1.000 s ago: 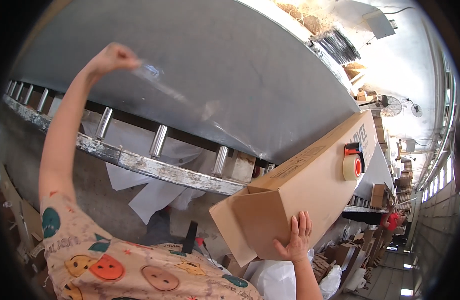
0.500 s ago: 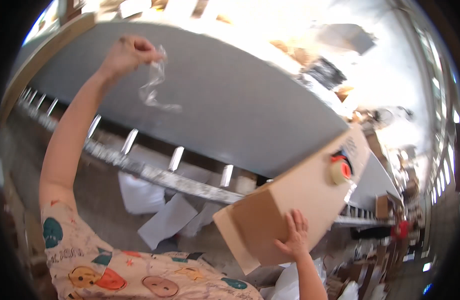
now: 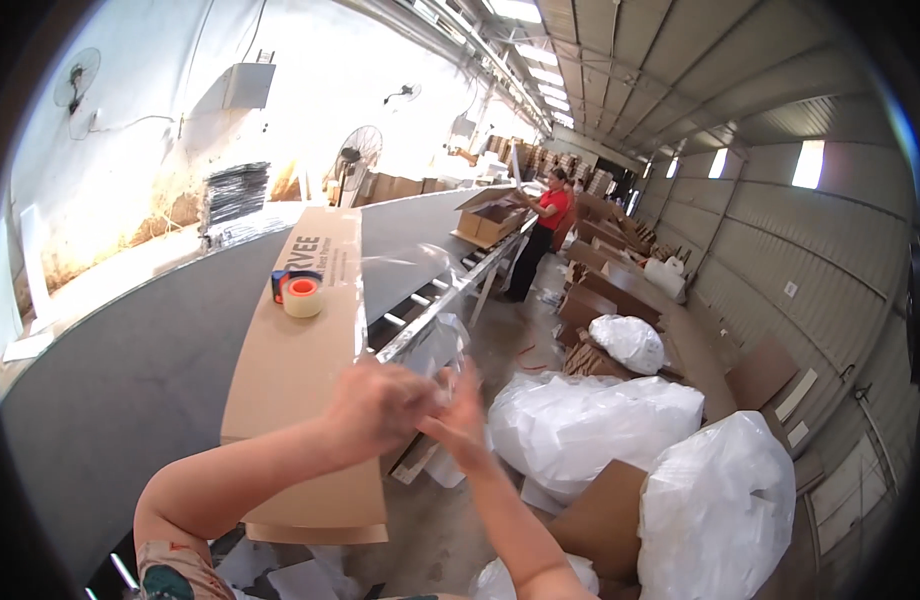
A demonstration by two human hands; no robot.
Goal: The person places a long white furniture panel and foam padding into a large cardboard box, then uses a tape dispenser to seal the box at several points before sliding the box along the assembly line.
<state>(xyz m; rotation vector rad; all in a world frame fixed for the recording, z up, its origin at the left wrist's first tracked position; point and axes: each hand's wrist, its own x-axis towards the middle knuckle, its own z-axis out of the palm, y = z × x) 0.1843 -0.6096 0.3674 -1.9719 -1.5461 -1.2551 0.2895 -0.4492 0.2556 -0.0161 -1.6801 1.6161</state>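
Observation:
My left hand point(image 3: 377, 405) is closed, in front of me over the near right side of a long cardboard box point(image 3: 255, 385). A crumpled strip of clear tape point(image 3: 443, 345) rises from between my hands and curls above the conveyor's edge. My right hand point(image 3: 461, 418) meets the left one, its fingers pressed together at the strip; motion blurs both. On the box's top stands a tape dispenser point(image 3: 298, 293) with a roll of tape and an orange-red core. The box lies lengthwise on the grey conveyor, its near end toward me.
The grey conveyor belt point(image 3: 110, 390) curves away, with metal rollers along its right edge. Farther on, a person in a red top point(image 3: 553, 210) handles an open carton point(image 3: 487, 215). Large white plastic bags point(image 3: 595, 425) and cardboard lie on the floor at right. Fans stand by the left wall.
The view has swung up and right. My left hand, earlier raised at far left with the strip, now meets my right hand, which has left the box.

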